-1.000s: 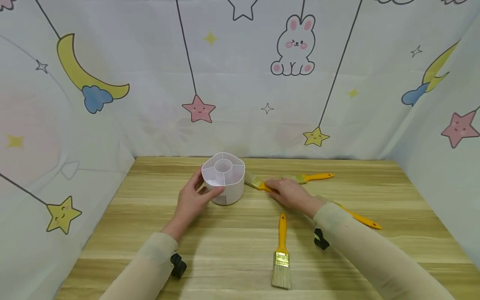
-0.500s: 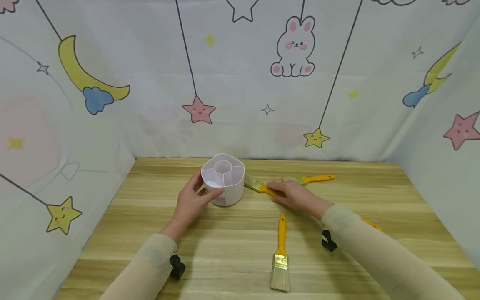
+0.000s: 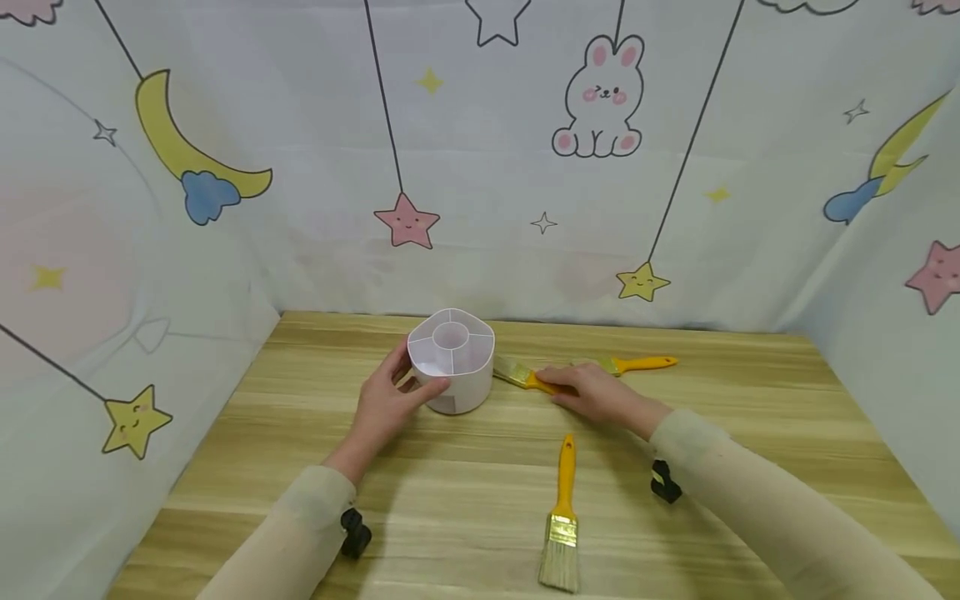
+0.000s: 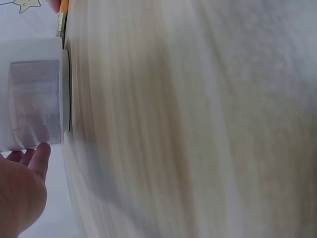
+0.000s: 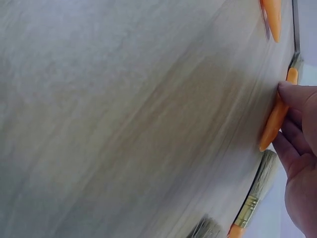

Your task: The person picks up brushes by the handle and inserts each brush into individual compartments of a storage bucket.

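Observation:
My left hand (image 3: 381, 410) grips the side of a white divided organizer (image 3: 471, 390) near the back of the table, thumb on its front. In the left wrist view, a clear panel (image 4: 35, 101) shows on the organizer's side, fingertips at its edge. Close to the organizer's right, my right hand (image 3: 600, 393) pinches the orange handle of a paintbrush (image 3: 519, 375); its bristles point at the organizer and overlap its edge. The right wrist view shows the thumb and fingers on that handle (image 5: 274, 124). The organizer's compartments hold nothing visible.
Behind my right hand lies another paintbrush (image 3: 647, 363), its bristle end partly hidden. A further paintbrush (image 3: 564, 533) lies at front centre, bristles toward me. Bristles of one more brush (image 5: 205, 229) show in the right wrist view. A patterned white curtain (image 3: 337, 275) borders the table (image 3: 300, 467).
My right hand and forearm have shifted slightly right, while the pinched brush stays beside the organizer. The brush under my right sleeve has gone out of sight. My left hand keeps its hold.

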A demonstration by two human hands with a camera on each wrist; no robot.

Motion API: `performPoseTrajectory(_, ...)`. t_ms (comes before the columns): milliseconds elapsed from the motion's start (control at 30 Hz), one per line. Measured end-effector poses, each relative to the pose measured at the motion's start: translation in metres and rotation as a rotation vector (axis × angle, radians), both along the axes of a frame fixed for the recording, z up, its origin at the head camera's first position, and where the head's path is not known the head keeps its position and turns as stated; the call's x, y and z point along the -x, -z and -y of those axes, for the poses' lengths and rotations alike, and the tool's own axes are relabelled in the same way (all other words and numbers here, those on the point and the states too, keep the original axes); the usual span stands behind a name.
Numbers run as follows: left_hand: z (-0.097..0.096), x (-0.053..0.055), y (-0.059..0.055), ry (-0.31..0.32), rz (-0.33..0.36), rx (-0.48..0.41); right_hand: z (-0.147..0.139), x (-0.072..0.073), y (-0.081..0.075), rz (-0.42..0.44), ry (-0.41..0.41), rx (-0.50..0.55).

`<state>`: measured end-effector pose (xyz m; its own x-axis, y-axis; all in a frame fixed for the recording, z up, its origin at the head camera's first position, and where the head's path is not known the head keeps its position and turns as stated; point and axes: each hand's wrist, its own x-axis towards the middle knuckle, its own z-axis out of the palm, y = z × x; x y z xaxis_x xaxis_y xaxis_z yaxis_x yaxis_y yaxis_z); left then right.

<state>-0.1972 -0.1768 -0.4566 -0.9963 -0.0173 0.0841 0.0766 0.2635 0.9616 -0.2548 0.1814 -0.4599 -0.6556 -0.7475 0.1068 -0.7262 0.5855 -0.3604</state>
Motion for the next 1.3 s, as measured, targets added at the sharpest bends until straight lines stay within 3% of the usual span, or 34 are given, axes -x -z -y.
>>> performPoseTrajectory(400,0.000,0.001,-0.001,0.006,0.005,0.003,0.003,0.006,0.003,-0.031,0.052,0.022)
performPoseTrajectory(600,-0.001,0.001,-0.001,0.008,0.005,-0.001,0.004,0.007,-0.004,-0.061,0.065,-0.004)
performPoseTrajectory(800,-0.001,0.001,0.000,0.008,0.009,-0.010,0.001,0.007,-0.012,-0.015,0.106,-0.008)
performPoseTrajectory(933,-0.001,0.001,0.000,0.007,0.010,-0.009,-0.005,0.009,-0.021,0.105,0.214,0.072)
performPoseTrajectory(1067,0.000,0.001,-0.001,0.012,0.006,-0.006,-0.006,0.010,-0.034,0.199,0.302,0.221)
performPoseTrajectory(1300,0.001,0.002,-0.002,0.022,0.002,0.002,0.007,0.013,-0.054,0.266,0.321,0.400)
